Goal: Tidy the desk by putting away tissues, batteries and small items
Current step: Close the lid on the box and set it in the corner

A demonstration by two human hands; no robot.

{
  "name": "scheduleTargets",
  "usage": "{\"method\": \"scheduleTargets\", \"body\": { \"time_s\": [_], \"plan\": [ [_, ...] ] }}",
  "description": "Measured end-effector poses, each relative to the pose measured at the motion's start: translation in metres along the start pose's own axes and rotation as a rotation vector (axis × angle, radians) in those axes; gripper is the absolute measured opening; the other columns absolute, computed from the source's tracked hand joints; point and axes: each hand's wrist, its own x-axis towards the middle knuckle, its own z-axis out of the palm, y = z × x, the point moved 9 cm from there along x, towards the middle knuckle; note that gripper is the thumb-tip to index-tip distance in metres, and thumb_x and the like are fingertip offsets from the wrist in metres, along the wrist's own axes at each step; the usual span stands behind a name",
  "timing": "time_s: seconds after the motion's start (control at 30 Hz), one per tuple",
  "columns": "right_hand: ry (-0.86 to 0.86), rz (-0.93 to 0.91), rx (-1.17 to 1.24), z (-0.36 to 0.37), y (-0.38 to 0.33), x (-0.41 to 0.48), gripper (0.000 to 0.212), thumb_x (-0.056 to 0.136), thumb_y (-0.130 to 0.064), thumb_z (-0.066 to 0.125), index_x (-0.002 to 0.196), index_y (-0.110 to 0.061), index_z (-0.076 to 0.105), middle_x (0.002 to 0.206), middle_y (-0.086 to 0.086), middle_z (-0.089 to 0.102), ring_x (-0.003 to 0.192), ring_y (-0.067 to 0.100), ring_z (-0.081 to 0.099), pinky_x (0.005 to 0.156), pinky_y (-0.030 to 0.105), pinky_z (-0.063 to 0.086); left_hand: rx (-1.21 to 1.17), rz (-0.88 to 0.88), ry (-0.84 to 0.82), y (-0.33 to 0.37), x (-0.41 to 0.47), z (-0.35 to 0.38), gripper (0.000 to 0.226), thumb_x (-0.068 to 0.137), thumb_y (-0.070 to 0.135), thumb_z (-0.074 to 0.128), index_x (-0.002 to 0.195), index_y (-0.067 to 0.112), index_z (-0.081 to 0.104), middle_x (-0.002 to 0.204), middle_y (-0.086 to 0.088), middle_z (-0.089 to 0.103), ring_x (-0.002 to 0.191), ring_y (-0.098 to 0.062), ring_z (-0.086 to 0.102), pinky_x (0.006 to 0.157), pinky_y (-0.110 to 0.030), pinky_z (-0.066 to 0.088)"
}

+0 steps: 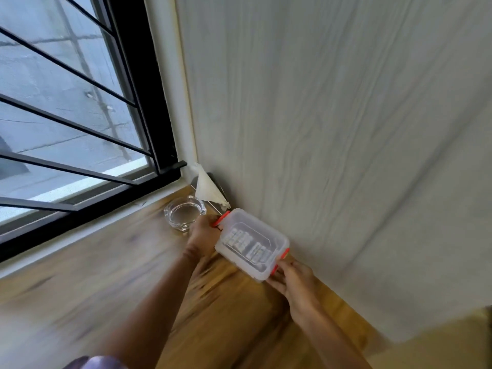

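Note:
A clear plastic storage box [262, 265] with red clips holds several white batteries [247, 243] under its lid. It sits close to the wall in the desk's far corner. My left hand [203, 235] grips its far end at one red clip. My right hand [291, 278] grips its near end at the other clip. Behind the box a white tissue [206, 189] sticks up out of a dark holder in the corner.
A glass ashtray [183, 213] stands just left of my left hand on the wooden desk [106, 275]. A barred window [66, 115] runs along the left. A pale wood-grain wall [332, 129] closes the right side.

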Motion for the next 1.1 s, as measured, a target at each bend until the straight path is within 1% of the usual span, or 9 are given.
{"method": "scheduleTargets", "body": {
  "time_s": [0.13,0.3,0.4,0.5,0.67,0.77,0.9,1.03,1.1],
  "plan": [
    [-0.014,0.008,0.069,0.001,0.000,0.004,0.017,0.091,-0.011,0.054,0.097,0.002,0.063,0.100,0.013,0.070,0.096,0.022,0.066,0.081,0.037,0.056,-0.048,-0.017,0.095,-0.004,0.008,-0.001,0.030,0.078,0.023,0.063,0.103,0.008,0.069,0.095,-0.014,0.067,0.095,-0.032,0.060,0.086,-0.047,0.053],
    [-0.050,0.028,0.182,0.002,0.003,0.004,0.016,0.090,-0.011,0.055,0.101,-0.002,0.063,0.102,0.011,0.070,0.099,0.020,0.066,0.087,0.038,0.053,-0.121,-0.089,0.310,-0.007,0.002,-0.007,0.019,0.081,0.021,0.068,0.088,0.002,0.071,0.076,-0.010,0.068,0.069,-0.021,0.060,0.063,-0.029,0.052],
    [-0.063,0.029,0.180,0.005,0.004,0.003,0.017,0.090,-0.013,0.055,0.103,-0.005,0.063,0.103,0.010,0.070,0.099,0.020,0.066,0.090,0.038,0.052,-0.196,-0.169,0.341,-0.014,0.003,-0.008,0.025,0.077,0.027,0.072,0.080,0.003,0.071,0.076,-0.013,0.070,0.068,-0.024,0.062,0.067,-0.037,0.056],
    [-0.044,0.027,0.170,0.004,0.005,0.003,0.020,0.088,-0.013,0.057,0.105,-0.004,0.061,0.103,0.010,0.069,0.099,0.020,0.065,0.092,0.038,0.051,-0.220,-0.218,0.352,-0.020,-0.002,-0.007,0.031,0.079,0.037,0.069,0.072,0.007,0.067,0.076,-0.012,0.068,0.073,-0.025,0.062,0.066,-0.029,0.049],
    [0.005,-0.040,0.109,-0.002,-0.005,0.001,0.022,0.086,-0.011,0.061,0.105,0.001,0.060,0.096,0.008,0.068,0.090,0.014,0.064,0.081,0.027,0.051,-0.293,-0.194,0.300,-0.023,-0.028,0.002,0.039,0.084,0.046,0.059,0.087,0.009,0.070,0.086,-0.012,0.071,0.085,-0.025,0.066,0.071,-0.025,0.049],
    [0.053,-0.089,-0.016,-0.007,-0.012,0.000,0.028,0.084,-0.015,0.064,0.109,-0.002,0.060,0.101,0.007,0.068,0.090,0.011,0.061,0.089,0.031,0.048,-0.304,-0.159,0.344,-0.022,-0.055,-0.011,0.041,0.087,0.047,0.054,0.082,0.008,0.066,0.076,-0.009,0.066,0.077,-0.026,0.063,0.068,-0.032,0.051],
    [0.084,-0.189,-0.119,-0.003,-0.029,-0.026,0.030,0.085,-0.014,0.062,0.112,-0.003,0.056,0.108,0.007,0.064,0.087,0.014,0.059,0.063,0.018,0.043,-0.237,-0.164,0.377,-0.034,-0.101,-0.042,0.034,0.093,0.044,0.045,0.072,0.021,0.058,0.074,-0.001,0.060,0.077,-0.021,0.057,0.074,-0.035,0.050],
    [0.038,-0.372,-0.222,0.022,-0.040,-0.080,0.026,0.087,-0.011,0.056,0.112,-0.004,0.055,0.105,0.007,0.059,0.089,0.017,0.054,0.060,0.014,0.039,-0.048,-0.075,0.417,-0.045,-0.160,-0.087,0.035,0.094,0.033,0.047,0.111,0.008,0.065,0.114,-0.011,0.067,0.107,-0.025,0.058,0.086,-0.029,0.044],
    [-0.025,-0.449,-0.280,0.042,-0.030,-0.114,0.022,0.086,-0.014,0.057,0.106,-0.006,0.058,0.104,0.008,0.063,0.089,0.018,0.057,0.061,0.018,0.041,0.035,-0.058,0.453,-0.060,-0.199,-0.114,0.034,0.094,0.031,0.049,0.116,0.009,0.062,0.119,-0.010,0.065,0.111,-0.026,0.057,0.087,-0.028,0.043]
  ]
}}
